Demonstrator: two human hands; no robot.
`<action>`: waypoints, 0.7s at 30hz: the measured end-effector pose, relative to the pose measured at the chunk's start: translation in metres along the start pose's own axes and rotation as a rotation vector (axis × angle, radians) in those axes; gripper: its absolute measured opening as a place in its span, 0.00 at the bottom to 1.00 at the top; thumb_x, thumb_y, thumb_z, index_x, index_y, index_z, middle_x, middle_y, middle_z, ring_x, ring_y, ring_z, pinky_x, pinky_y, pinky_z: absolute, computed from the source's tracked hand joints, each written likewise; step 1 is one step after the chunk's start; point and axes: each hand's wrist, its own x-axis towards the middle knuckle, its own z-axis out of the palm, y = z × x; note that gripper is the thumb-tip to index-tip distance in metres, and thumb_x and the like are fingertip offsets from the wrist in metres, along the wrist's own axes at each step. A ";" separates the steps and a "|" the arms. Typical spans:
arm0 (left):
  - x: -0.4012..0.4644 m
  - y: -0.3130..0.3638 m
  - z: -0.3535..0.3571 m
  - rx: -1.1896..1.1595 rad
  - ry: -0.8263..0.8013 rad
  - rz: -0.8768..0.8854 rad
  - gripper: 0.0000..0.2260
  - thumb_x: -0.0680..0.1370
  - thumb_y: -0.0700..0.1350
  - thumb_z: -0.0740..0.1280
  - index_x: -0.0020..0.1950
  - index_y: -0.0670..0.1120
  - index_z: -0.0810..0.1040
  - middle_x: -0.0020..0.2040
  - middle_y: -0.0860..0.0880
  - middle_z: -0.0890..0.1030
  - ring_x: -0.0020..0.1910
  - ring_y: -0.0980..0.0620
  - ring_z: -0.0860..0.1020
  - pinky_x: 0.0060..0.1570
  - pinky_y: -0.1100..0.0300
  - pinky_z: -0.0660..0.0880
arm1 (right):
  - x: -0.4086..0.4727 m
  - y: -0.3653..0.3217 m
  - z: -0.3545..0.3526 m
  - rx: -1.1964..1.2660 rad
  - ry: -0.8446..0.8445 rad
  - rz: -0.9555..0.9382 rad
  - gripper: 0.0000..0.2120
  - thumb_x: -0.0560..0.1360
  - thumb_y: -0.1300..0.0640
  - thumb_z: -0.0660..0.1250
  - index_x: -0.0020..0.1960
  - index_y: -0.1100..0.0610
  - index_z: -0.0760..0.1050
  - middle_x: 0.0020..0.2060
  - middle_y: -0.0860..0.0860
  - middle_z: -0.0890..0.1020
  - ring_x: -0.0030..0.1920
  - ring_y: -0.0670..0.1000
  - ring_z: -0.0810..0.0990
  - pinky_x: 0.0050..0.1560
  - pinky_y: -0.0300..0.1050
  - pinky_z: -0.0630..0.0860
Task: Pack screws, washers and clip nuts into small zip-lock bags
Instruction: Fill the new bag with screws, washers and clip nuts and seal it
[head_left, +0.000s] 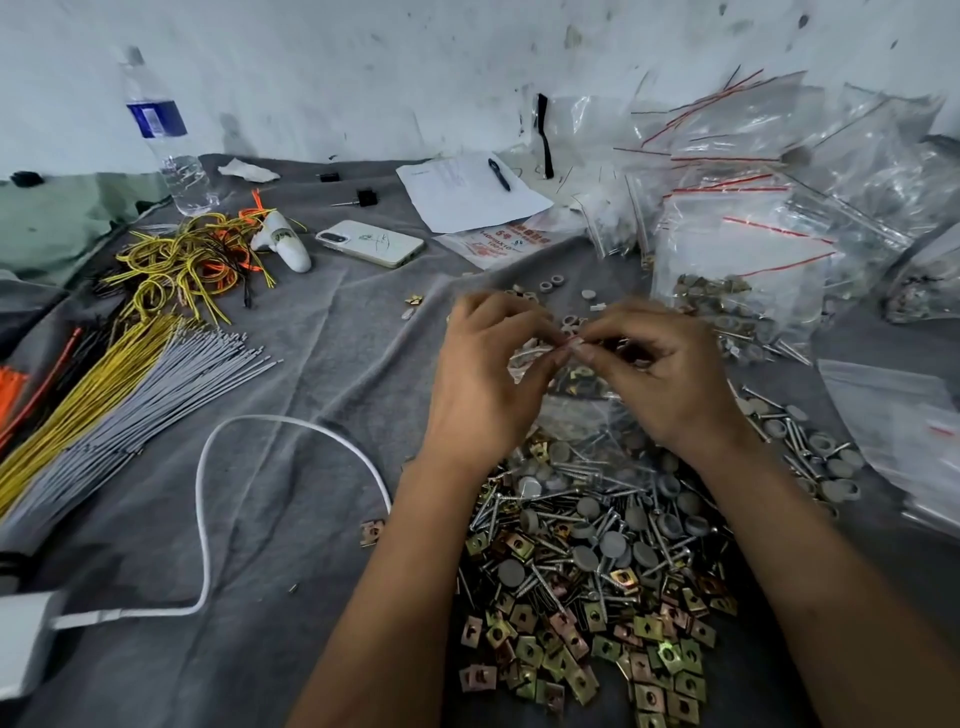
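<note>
Grey cloth (322, 364); yellow wires (176, 260); brass clip nuts (597, 649); clear, red-striped bags (753, 249).

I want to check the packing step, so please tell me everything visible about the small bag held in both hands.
The small bag is clear thin plastic with a red zip line at its top. It hangs upright above the pile of hardware. The left hand and right hand pinch its top edge between thumbs and fingers. Screws and clip nuts seem to be inside, but that is blurred.

Looked forward and down from head height, close over both hands (566, 374), across the worktop (322, 374) to the wall (363, 67) behind.
</note>
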 end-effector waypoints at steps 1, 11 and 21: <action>0.000 0.000 0.000 -0.026 -0.013 -0.016 0.04 0.76 0.44 0.77 0.48 0.45 0.86 0.51 0.51 0.83 0.56 0.46 0.77 0.56 0.59 0.71 | 0.000 0.000 -0.001 0.002 -0.004 -0.002 0.05 0.74 0.63 0.76 0.50 0.58 0.85 0.44 0.49 0.84 0.46 0.44 0.83 0.44 0.35 0.77; -0.002 -0.001 0.001 -0.027 -0.101 -0.062 0.02 0.76 0.36 0.75 0.45 0.41 0.84 0.44 0.49 0.83 0.51 0.47 0.76 0.49 0.57 0.72 | 0.002 -0.008 0.004 -0.166 -0.025 -0.056 0.04 0.74 0.63 0.76 0.49 0.59 0.85 0.43 0.49 0.83 0.44 0.46 0.81 0.46 0.36 0.76; -0.001 -0.001 0.000 -0.059 -0.116 -0.098 0.01 0.76 0.37 0.75 0.45 0.41 0.85 0.43 0.48 0.84 0.51 0.47 0.77 0.51 0.53 0.73 | 0.001 -0.012 0.004 -0.155 -0.055 -0.027 0.03 0.75 0.64 0.75 0.48 0.62 0.84 0.42 0.51 0.83 0.44 0.50 0.81 0.47 0.43 0.79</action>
